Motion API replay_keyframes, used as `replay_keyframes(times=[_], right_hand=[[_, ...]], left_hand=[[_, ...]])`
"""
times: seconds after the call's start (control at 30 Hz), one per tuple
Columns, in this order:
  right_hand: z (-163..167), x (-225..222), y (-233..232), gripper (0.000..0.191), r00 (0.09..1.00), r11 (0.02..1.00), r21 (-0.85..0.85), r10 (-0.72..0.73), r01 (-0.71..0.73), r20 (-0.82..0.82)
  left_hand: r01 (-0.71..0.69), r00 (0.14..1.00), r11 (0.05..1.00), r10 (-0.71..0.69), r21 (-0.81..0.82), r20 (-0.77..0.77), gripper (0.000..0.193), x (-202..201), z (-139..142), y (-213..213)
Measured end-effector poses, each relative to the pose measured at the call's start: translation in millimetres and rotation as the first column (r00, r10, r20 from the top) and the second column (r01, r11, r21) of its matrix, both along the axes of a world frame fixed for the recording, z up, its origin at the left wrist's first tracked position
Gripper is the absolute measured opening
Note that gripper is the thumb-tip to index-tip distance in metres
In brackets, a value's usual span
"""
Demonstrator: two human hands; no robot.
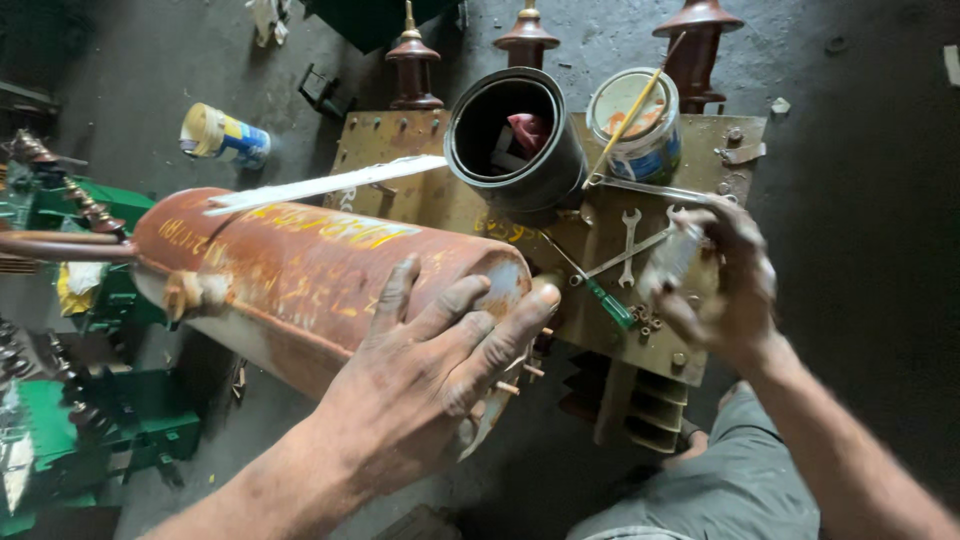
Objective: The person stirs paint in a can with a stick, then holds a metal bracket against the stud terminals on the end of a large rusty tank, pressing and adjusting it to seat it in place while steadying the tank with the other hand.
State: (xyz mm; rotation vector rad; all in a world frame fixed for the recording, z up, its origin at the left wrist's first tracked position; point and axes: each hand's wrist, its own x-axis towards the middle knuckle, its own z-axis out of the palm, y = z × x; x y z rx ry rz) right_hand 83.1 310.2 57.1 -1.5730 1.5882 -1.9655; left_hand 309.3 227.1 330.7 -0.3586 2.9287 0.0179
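Gripped flat under the left hand (425, 385), fingers spread: rusty red-brown steel cylinder tank (300, 275), steadied on its side. Beyond it, right hand (725, 290) is closed around a small pale object, kind not discernible. Between them: green-handled screwdriver (600, 295), spanners (628, 240), olive metal transformer lid (640, 330). Below: grey concrete workshop floor (860, 200).

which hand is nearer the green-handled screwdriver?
Right. The right hand sits just right of the green-handled screwdriver, holding a small pale item I can't identify. The left hand rests on the rusty cylinder, its fingertips a bit farther to the screwdriver's left.
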Motion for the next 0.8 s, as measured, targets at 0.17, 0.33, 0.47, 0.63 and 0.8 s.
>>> replay_keyframes(times=[0.17,0.33,0.47,0.63,0.8], right_hand=[[50,50,49,0.083,0.864,0.974,-0.161,0.217,-0.159,0.454],[78,108,46,0.085,0.922,0.925,-0.324,0.287,-0.197,0.26],[82,124,23,0.081,0.915,0.866,-0.406,0.378,-0.293,0.145],[72,131,11,0.085,0.939,0.891,-0.376,0.322,-0.256,0.124],[64,138,7,0.085,0.923,0.885,-0.379,0.35,-0.271,0.158]], left_hand=[[0.035,0.999,0.999,-0.035,-0.011,-0.022,0.095,4,2,1],[0.035,0.999,0.998,-0.034,0.047,-0.024,0.106,6,3,2],[0.072,0.996,0.997,-0.07,0.039,-0.052,0.116,8,3,0],[0.059,0.998,0.997,-0.058,0.049,-0.027,0.123,9,2,1],[0.062,0.998,0.997,-0.063,0.055,0.012,0.129,8,2,3]])
